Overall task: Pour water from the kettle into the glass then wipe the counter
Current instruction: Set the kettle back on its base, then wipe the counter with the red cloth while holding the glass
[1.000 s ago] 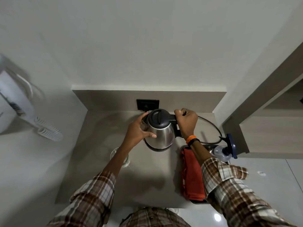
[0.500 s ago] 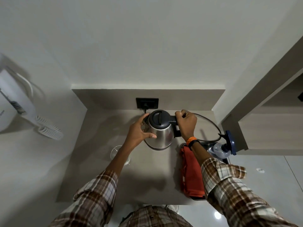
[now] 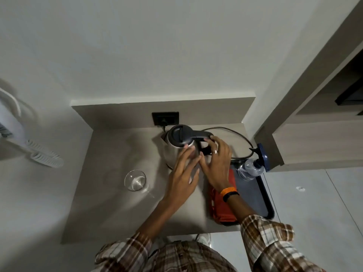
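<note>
A steel kettle (image 3: 173, 152) with a black lid and handle stands on the grey counter (image 3: 117, 203), near the back wall. My left hand (image 3: 182, 179) has its fingers spread, the tips resting against the kettle's near side. My right hand (image 3: 218, 163) is flat and open beside the handle, fingertips just touching it, gripping nothing. An empty clear glass (image 3: 135, 180) stands upright to the left of the kettle, apart from both hands. A folded orange cloth (image 3: 221, 213) lies under my right wrist.
A dark tray (image 3: 262, 195) on the right carries the cloth and a plastic bottle (image 3: 250, 169) with a blue cap. The kettle's cord (image 3: 238, 134) loops from the wall socket (image 3: 165, 118). A cabinet stands at the right; a wall phone hangs at left.
My right hand has let go of the kettle's handle and opened. My left hand has slid from the kettle's left side to its near side. Both hands have drawn back slightly.
</note>
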